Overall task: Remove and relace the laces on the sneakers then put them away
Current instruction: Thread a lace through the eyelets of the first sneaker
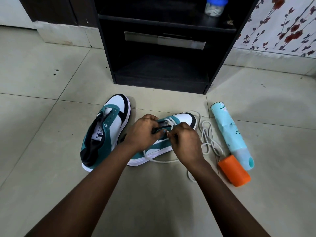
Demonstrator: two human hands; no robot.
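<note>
You're on the floor of a home: pale glossy floor tiles (51, 79), a black wooden shelf unit (164, 48) at the far side, red-flowered wallpaper (282, 23) (far right).

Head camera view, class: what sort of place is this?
Probably a room at home: tiled floor, a black shelf unit holding a jar, floral wallpaper, and sneakers being laced on the floor.
</note>
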